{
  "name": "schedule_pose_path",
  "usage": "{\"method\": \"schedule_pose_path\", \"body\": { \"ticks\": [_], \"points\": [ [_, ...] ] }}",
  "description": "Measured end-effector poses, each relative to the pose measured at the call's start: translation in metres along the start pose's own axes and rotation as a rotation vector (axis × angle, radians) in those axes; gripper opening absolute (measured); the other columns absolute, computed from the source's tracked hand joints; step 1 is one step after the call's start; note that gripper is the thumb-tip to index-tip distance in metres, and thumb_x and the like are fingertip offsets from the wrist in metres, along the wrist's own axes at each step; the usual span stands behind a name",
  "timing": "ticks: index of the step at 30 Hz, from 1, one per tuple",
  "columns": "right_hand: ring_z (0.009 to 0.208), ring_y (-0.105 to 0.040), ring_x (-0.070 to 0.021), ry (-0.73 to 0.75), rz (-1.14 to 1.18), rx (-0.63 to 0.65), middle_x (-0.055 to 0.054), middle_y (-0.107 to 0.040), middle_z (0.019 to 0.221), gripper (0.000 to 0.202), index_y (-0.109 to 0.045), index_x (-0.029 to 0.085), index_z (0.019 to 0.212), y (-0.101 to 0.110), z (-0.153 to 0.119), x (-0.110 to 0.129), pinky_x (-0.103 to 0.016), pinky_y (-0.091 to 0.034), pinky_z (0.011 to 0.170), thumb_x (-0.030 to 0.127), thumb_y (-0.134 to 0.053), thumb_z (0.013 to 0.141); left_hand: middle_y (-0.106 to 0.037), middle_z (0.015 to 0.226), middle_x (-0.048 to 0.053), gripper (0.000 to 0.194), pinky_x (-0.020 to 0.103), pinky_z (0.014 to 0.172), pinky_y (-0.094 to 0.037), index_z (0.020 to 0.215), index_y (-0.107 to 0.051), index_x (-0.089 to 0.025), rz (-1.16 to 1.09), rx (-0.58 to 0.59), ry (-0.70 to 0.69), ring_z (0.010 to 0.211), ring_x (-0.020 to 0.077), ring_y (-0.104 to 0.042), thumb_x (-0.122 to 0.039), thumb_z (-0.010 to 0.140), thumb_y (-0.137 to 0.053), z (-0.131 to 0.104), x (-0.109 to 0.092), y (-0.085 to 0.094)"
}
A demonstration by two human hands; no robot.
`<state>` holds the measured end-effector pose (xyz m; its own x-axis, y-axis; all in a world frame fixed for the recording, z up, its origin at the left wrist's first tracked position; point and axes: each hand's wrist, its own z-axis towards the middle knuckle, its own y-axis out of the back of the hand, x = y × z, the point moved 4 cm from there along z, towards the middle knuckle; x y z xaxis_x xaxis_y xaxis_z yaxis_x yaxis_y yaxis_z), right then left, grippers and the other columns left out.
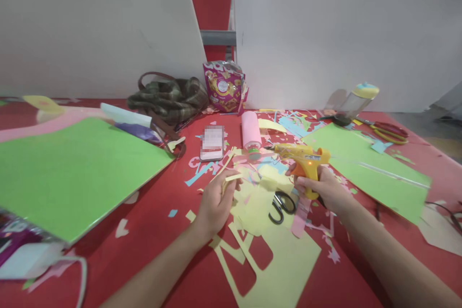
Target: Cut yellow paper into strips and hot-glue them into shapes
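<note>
In my right hand (319, 185) is a yellow hot glue gun (305, 159), its nozzle pointing left and a small orange light lit on its side. A clear glue stick sticks out at the back. My left hand (218, 199) pinches a narrow pale yellow paper strip (233, 177). Between my hands lie yellow paper pieces and black-handled scissors (281, 206). Just beyond the nozzle is a pink paper-wrapped cylinder (251, 130), lying with a greenish end toward me. Below my hands spreads a yellow sheet with cut-outs (288, 269).
A phone (212, 143) lies left of the cylinder. Green boards (83, 173) flank both sides. At the back stand a purple snack bag (225, 86), a plaid cloth bag (173, 98) and a clear bottle (357, 101). Red-handled scissors (390, 132) rest at right; paper scraps litter the red table.
</note>
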<state>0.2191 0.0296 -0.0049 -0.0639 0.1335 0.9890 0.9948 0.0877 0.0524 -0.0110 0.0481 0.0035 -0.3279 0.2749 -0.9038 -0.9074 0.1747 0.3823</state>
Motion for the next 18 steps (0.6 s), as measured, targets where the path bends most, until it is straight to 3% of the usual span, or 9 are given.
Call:
{"method": "schedule_pose_path", "body": {
  "ticks": [6,13,18],
  "points": [
    [0.041,-0.043,-0.0072,-0.013,-0.062,0.099,0.005,-0.046,0.053,0.022,-0.053,0.017,0.087,-0.002,-0.005,-0.002,-0.020,-0.033,0.039,0.028,-0.057,0.068,-0.054,0.095,0.006,0.023,0.029,0.074,-0.042,0.098,-0.044,-0.018,0.264,0.018,-0.146,0.088,0.0162,-0.051,-0.017,0.076,-0.038,0.001,-0.003,-0.004],
    [0.052,-0.049,-0.0098,-0.079,-0.336,0.193,0.002,-0.054,0.062,0.013,-0.058,0.019,0.076,-0.014,-0.015,-0.002,-0.021,-0.040,0.049,0.028,-0.056,0.067,-0.053,0.093,0.007,0.022,0.030,0.074,-0.042,0.097,-0.043,-0.017,0.302,-0.006,-0.184,0.087,0.0170,-0.050,-0.018,0.076,-0.038,0.002,-0.003,-0.005],
    [0.061,-0.055,-0.0156,-0.143,-0.525,0.109,0.000,-0.060,0.063,0.018,-0.061,0.021,0.072,-0.020,-0.019,-0.007,-0.026,-0.043,0.058,0.036,-0.054,0.066,-0.053,0.095,0.007,0.024,0.031,0.077,-0.041,0.099,-0.042,-0.017,0.326,-0.009,-0.205,0.090,0.0172,-0.050,-0.017,0.075,-0.039,0.000,-0.007,-0.006]
  ]
}}
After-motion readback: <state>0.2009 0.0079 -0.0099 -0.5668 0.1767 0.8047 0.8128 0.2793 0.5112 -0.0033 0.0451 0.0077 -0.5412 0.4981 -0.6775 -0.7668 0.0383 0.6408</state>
